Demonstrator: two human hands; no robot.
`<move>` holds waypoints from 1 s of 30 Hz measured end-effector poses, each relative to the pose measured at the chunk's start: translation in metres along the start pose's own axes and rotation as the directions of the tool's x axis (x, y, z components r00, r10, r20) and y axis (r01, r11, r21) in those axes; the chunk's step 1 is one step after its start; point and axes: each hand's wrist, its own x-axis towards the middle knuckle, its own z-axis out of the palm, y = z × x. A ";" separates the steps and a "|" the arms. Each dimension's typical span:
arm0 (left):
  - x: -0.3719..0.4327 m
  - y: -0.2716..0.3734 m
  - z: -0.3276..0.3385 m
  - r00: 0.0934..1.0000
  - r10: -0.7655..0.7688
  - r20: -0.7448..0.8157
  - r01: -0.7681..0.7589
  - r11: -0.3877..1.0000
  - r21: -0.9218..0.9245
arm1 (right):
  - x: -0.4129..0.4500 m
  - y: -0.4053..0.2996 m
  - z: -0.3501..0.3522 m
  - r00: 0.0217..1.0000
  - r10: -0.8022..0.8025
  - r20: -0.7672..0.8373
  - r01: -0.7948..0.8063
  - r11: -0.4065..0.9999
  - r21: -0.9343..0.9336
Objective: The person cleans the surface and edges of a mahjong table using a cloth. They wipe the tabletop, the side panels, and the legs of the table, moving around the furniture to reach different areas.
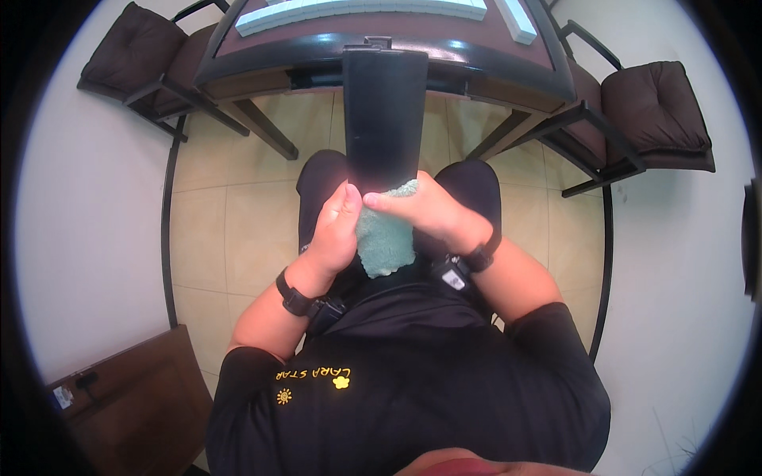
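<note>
A long flat black panel (385, 116) extends from my hands up to the near edge of the table, with a small clip-like fitting at its far end. My left hand (337, 229) grips the panel's near left corner, thumb on top. A pale green terry cloth (387, 244) hangs over the panel's near end, down towards my lap. With the thumb laid across it, my right hand (431, 205) holds this cloth against the panel's right side. The fingers of both hands are mostly hidden beneath. Each wrist wears a black strap with a small device.
Rows of mahjong tiles (363, 15) lie on the dark-framed table (500, 65). Cushioned chairs stand at the left (134, 53) and right (655, 113). A brown wooden board (137, 404) leans at the lower left. My knees are under the panel; white walls rise on both sides.
</note>
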 end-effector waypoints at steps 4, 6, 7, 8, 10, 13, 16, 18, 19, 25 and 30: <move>0.007 0.009 0.009 0.998 0.036 -0.049 -0.030 0.992 0.119 | 0.009 0.014 -0.007 0.997 0.011 0.078 -0.025 0.981 0.194; 0.018 0.007 -0.003 0.999 0.001 -0.053 0.014 0.959 0.283 | 0.012 0.021 0.000 0.999 -0.026 -0.038 0.039 0.910 0.413; 0.020 0.007 -0.004 0.999 -0.003 -0.050 0.017 0.958 0.285 | 0.015 0.025 0.003 0.993 0.012 -0.121 0.039 0.910 0.412; 0.022 0.008 -0.003 0.995 -0.007 -0.102 0.032 0.970 0.241 | 0.018 0.029 0.000 0.993 -0.005 -0.119 0.059 0.891 0.450; 0.031 0.007 -0.010 0.968 -0.030 -0.248 0.042 0.998 0.040 | 0.019 0.029 0.002 0.993 -0.015 -0.117 0.071 0.868 0.491; 0.045 0.030 -0.027 0.976 -0.089 -0.197 -0.042 0.816 -0.576 | 0.006 0.023 0.003 0.938 -0.089 -0.334 0.192 0.938 0.289; 0.056 0.041 -0.046 0.955 0.025 -0.295 -0.177 0.847 -0.501 | -0.005 0.024 0.006 0.970 -0.002 -0.245 0.037 0.990 0.139; 0.053 0.047 -0.043 0.942 0.012 -0.334 -0.194 0.833 -0.518 | -0.007 0.023 0.013 0.924 -0.280 -0.260 0.261 0.960 -0.105; 0.053 0.051 -0.041 0.930 -0.007 -0.368 -0.205 0.820 -0.534 | -0.007 0.020 0.016 0.878 -0.413 -0.243 0.363 0.904 -0.226; 0.042 0.048 -0.031 0.917 -0.087 -0.390 -0.211 0.724 -0.657 | -0.008 -0.007 0.016 0.420 -0.898 0.127 0.651 0.201 -0.732; 0.045 0.052 -0.017 0.861 -0.173 -0.478 -0.172 0.786 -0.594 | -0.027 0.001 0.022 0.413 -0.554 0.723 0.713 -0.297 -0.635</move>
